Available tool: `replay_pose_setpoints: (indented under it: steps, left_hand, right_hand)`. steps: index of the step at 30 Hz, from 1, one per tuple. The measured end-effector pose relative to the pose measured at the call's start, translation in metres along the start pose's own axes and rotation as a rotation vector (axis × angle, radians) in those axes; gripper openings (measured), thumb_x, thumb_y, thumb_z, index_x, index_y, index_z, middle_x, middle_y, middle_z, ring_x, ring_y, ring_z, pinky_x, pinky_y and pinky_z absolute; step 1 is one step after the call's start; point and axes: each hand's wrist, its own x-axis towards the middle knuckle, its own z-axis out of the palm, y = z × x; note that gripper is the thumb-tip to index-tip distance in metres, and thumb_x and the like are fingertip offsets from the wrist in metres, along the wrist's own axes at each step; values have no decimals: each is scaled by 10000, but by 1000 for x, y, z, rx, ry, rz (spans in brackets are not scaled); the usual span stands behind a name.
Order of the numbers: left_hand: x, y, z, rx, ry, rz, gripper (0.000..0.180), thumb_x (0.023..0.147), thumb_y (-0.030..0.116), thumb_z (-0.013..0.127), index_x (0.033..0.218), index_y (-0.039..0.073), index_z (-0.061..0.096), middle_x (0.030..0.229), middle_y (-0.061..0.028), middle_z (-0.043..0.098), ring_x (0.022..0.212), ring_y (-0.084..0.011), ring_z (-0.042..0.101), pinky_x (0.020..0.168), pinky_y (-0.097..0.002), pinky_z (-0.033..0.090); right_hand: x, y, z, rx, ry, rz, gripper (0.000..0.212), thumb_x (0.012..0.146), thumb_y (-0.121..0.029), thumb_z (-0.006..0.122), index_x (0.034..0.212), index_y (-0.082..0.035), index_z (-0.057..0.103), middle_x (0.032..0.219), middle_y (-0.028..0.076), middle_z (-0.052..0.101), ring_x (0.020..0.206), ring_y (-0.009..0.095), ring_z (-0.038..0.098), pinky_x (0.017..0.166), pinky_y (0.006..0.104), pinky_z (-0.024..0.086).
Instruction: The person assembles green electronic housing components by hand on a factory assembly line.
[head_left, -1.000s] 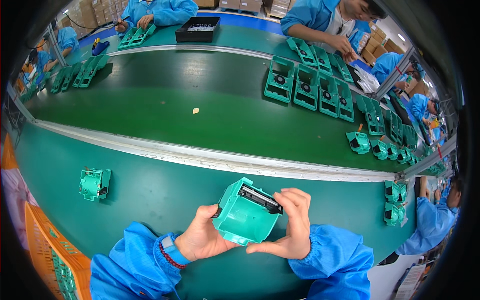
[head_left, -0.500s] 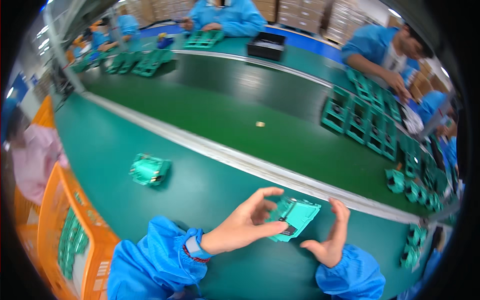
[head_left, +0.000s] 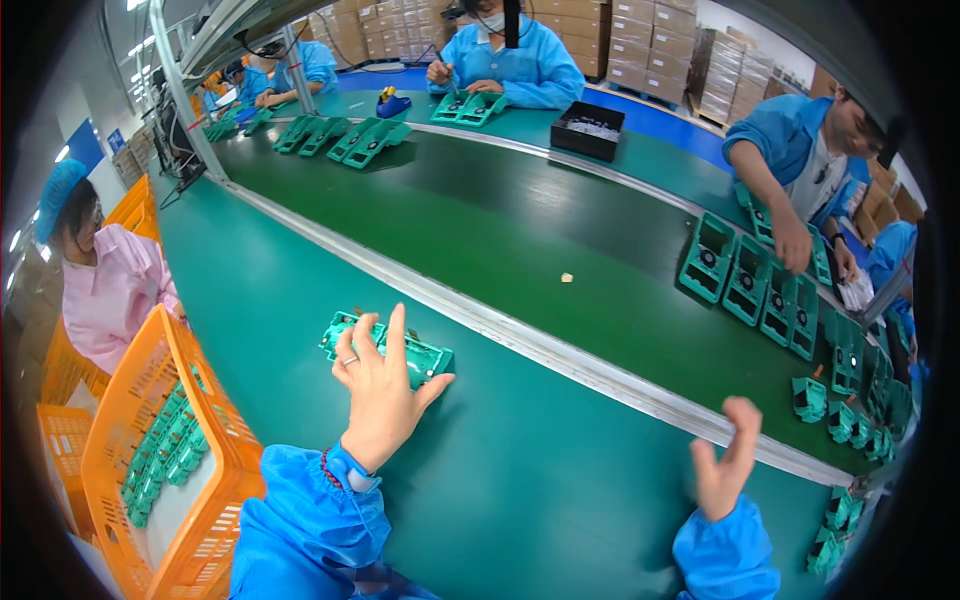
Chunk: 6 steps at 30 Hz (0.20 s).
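My left hand (head_left: 380,395) reaches over the near table with its fingers spread. Beneath it lies a green plastic housing (head_left: 428,362), partly covered by the fingers; the thumb is close to its right end. Just left of that, a second green housing (head_left: 338,335) with small metal-coloured parts lies against or very near the first; the fingers hide the join. My right hand (head_left: 728,465) hovers well to the right over the table, slightly blurred, fingers apart and holding nothing.
An orange crate (head_left: 165,335) with rows of green housings stands at the left. Beyond the metal rail (head_left: 560,365) runs a green belt with a small pale piece (head_left: 567,278). Green trays (head_left: 708,258) line the right side, where a co-worker (head_left: 800,150) reaches in. A black box (head_left: 588,130) sits farther back.
My left hand has moved left with the green housing and set it beside the other one. My right hand has drawn away to the right. The head view has shifted.
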Motion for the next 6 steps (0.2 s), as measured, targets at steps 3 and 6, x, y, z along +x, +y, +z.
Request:
replay_pose_setpoints:
  steps: [3, 6]
  left_hand:
    - [12, 37, -7, -372, -11, 203, 733, 626, 195, 741, 1246, 72, 369, 1193, -191, 301, 1075, -358, 286, 896, -497, 252]
    - [8, 81, 4, -658, -252, 591, 780, 631, 230, 741, 1277, 94, 325, 1221, -150, 297, 1075, -339, 307, 910, -503, 242]
  right_hand:
    - [20, 42, -48, -86, 338, 231, 354, 769, -131, 601, 1084, -23, 480, 1083, 89, 478, 1021, 209, 447, 876, 321, 339]
    - [7, 130, -116, -228, 568, 448, 358, 804, -146, 575, 1144, -91, 477, 1155, 77, 453, 1066, 199, 425, 891, 310, 322]
